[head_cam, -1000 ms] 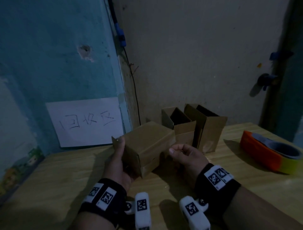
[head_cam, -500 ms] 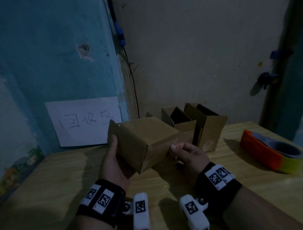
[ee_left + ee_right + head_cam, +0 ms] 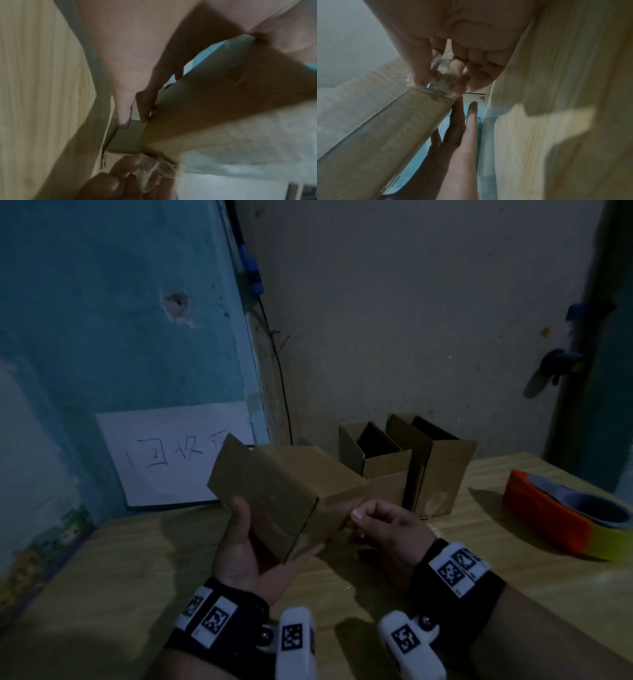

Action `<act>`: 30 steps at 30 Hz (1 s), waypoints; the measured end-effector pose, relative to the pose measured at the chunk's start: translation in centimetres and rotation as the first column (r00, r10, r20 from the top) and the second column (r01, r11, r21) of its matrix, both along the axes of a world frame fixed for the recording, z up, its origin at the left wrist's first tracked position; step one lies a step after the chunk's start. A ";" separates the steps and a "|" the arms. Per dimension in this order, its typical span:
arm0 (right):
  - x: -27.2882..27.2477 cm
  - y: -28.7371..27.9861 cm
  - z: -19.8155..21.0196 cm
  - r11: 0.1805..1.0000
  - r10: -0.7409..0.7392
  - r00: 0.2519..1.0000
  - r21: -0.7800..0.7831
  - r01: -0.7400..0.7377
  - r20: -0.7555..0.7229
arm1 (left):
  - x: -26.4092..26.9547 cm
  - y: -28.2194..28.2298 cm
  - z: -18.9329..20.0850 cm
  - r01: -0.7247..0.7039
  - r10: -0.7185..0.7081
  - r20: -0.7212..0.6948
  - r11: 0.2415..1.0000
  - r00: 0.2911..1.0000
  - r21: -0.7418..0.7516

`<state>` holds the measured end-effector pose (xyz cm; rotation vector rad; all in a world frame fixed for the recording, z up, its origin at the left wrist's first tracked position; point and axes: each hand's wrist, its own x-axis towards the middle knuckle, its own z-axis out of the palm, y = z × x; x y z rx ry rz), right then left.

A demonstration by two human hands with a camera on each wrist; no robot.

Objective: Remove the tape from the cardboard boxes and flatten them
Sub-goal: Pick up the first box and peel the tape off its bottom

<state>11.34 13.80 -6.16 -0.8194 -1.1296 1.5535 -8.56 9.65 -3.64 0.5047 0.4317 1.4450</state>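
Three boxes in view, none flat yet. You hold one cardboard box (image 3: pixel 287 494) off the desk (image 3: pixel 102 577), tilted, near the front centre. Your left hand (image 3: pixel 246 556) cradles it from below, thumb up the near face, fingers curled under: a wide grip holding the box. Your right hand (image 3: pixel 387 529) is at the box's right end; the right wrist view shows its fingers (image 3: pixel 421 67) in a narrow grip pinching a crumpled strip of clear tape (image 3: pixel 441 66) right at the box corner. Tape looks partly peeled, not off.

Two open boxes (image 3: pixel 407 463) stand upright at the back by the wall, touching each other; can't tell if any tape is left on them. My read: early stage, first box mid-peel, all flattening left.

Versus the earlier frames: box has come up and rotated, left face swung toward the paper sign (image 3: pixel 171 453); right hand has shifted to the corner. Tape roll (image 3: pixel 565 515) on the right unchanged.
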 end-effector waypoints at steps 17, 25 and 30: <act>0.0 -0.9 0.7 0.998 0.058 0.998 -0.003 -0.058 0.030 | 0.7 -0.1 0.1 -0.060 0.063 -0.054 0.997 0.997 0.047; 0.4 -1.5 1.6 0.975 0.219 0.976 0.041 -0.219 0.000 | -0.1 0.8 -1.0 -0.112 0.111 -0.094 0.994 0.989 -0.001; 0.2 -1.3 1.2 0.949 0.300 0.953 0.119 -0.293 -0.048 | -1.0 1.7 -1.6 -0.179 0.175 -0.115 0.984 0.978 -0.017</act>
